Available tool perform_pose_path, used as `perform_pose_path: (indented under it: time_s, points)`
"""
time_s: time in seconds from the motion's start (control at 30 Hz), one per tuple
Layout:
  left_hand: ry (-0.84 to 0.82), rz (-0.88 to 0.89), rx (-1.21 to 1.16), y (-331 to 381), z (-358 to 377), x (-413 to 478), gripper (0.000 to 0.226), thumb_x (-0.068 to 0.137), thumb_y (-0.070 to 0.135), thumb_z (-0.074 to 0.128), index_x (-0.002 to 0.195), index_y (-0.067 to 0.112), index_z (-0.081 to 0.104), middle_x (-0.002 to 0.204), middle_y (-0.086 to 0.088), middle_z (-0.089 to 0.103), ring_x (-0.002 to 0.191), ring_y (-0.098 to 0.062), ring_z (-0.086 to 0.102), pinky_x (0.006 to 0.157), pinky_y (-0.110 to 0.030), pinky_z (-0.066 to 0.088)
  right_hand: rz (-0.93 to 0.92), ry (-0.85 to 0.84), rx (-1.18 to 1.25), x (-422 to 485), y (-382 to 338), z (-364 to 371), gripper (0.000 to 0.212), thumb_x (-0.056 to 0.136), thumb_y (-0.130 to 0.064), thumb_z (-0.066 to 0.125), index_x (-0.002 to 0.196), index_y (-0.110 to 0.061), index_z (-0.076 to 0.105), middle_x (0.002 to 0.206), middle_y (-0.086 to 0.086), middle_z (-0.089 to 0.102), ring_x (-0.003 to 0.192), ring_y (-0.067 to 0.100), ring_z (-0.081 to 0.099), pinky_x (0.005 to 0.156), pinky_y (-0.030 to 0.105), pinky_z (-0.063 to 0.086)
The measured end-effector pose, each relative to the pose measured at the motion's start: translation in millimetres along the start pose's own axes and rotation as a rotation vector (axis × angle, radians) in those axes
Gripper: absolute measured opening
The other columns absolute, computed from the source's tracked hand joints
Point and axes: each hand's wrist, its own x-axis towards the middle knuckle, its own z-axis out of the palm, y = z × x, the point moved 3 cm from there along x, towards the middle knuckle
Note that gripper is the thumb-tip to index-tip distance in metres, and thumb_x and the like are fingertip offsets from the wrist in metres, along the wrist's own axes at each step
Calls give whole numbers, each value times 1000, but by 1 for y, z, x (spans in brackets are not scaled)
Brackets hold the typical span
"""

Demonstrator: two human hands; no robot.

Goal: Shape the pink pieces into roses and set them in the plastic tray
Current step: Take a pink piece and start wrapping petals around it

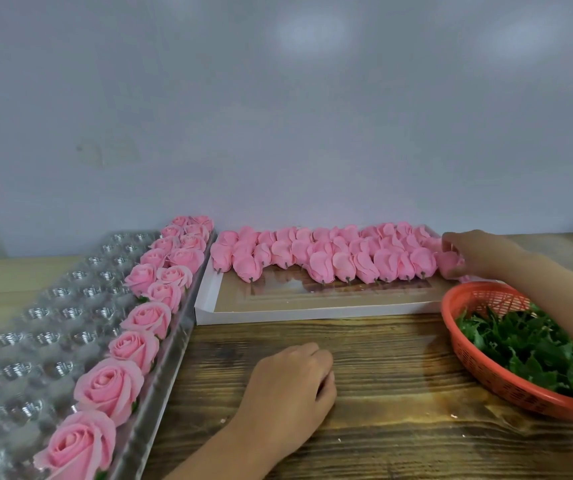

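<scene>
**Mia:** Where are the pink pieces point(319, 258)?

**Tom:** They lie in rows at the back of a flat white box point(312, 311). They look soft, like folded petals. Some have a little dark stub at the bottom.

**Mia:** What is the right hand point(468, 252) doing?

**Tom:** It reaches over to the right end of the rows. Its fingers curl round the end piece point(449, 263) and hold it.

**Mia:** And the left hand point(288, 386)?

**Tom:** It rests on the worktop point(364, 393), knuckles up, with its fingers loosely bent. It holds nothing.

**Mia:** Are there any roses point(146, 344)?

**Tom:** Yes. They are round and pink, with curled petals. They sit along the right side of the tray point(53, 327), two side by side at the far end. The tray is clear, shiny plastic with round cups. It lies just left of the box.

**Mia:** What is the red thing?

**Tom:** A round plastic basket point(479, 362) with lots of little holes, near the right end of the box. Pointy green leaves point(527, 344) fill it.

**Mia:** And the worktop?

**Tom:** Brown wood with dark streaks. A smooth grey wall point(278, 116) stands behind it.
</scene>
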Motion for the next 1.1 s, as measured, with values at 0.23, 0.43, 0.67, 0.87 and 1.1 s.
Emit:
perform_pose_path:
  time_s: [0.23,0.43,0.67,0.87,1.1]
  points:
    - [-11,-11,-3,1,0,0,37,97,32,38,63,30,24,69,15,35,60,1,35,55,-14,23,30,17,131,-1,6,2,40,77,-21,81,102,-17,50,95,4,58,88,24,56,69,32,43]
    - [-22,-8,-3,2,-1,-1,38,97,32,39,63,31,23,69,16,34,60,2,34,53,-13,23,66,173,254,1,23,-13,30,79,-18,81,92,-13,54,95,16,68,82,26,56,67,31,38]
    - [8,-8,-6,2,-1,-1,38,97,32,39,63,31,24,69,14,37,60,1,36,53,-13,24,-78,406,488,-32,-6,-52,27,79,-21,81,88,-17,56,84,3,65,68,5,57,59,23,39]
    - [87,-49,-142,-3,0,-3,27,94,41,48,72,28,39,66,12,43,60,-3,43,54,-14,30,-294,348,720,-105,-99,-61,28,76,-23,81,85,-29,55,79,-13,66,64,-2,63,54,9,46]
    - [91,-177,-423,-11,3,1,14,88,35,63,99,41,58,72,16,58,66,4,53,59,-12,37,-516,133,787,-162,-178,-2,26,80,-24,78,89,-30,54,84,-11,64,75,4,60,62,19,46]
